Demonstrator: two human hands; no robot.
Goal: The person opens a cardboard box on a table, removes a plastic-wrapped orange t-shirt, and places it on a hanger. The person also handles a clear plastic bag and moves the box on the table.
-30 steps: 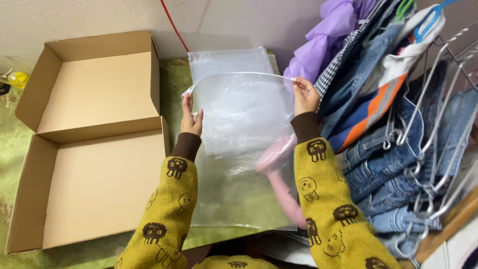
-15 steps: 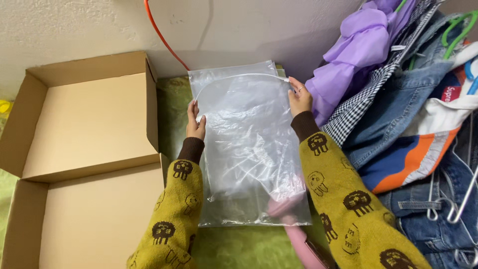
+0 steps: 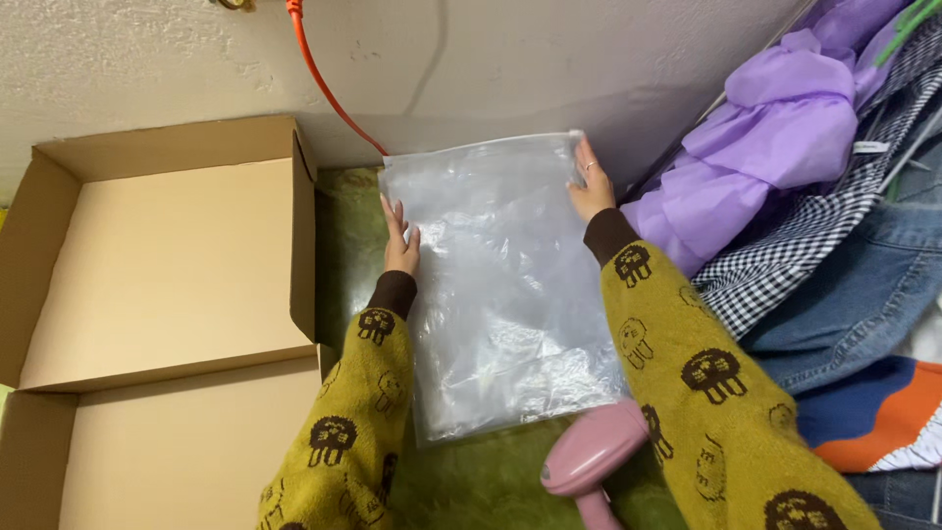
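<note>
A large clear plastic bag point(image 3: 500, 285) lies flat on a green cloth point(image 3: 481, 481). My left hand point(image 3: 399, 240) rests on the bag's left edge with fingers stretched out flat. At the bag's upper right corner my right hand point(image 3: 589, 186) presses on the edge, fingers extended. Both arms wear mustard-yellow sleeves with brown figures. Whether either hand pinches the bag or only presses it flat cannot be told.
An open cardboard box point(image 3: 157, 275) with flaps up fills the left side. A pink handheld device point(image 3: 594, 461) lies by the bag's lower right corner. Purple, checked and denim clothes point(image 3: 814, 196) hang at the right. An orange cord point(image 3: 329, 88) runs down the wall.
The bag, held up open-mouthed a second ago, has been lowered and now lies flat on the cloth. My hands moved apart and down onto its edges. The view shifted left.
</note>
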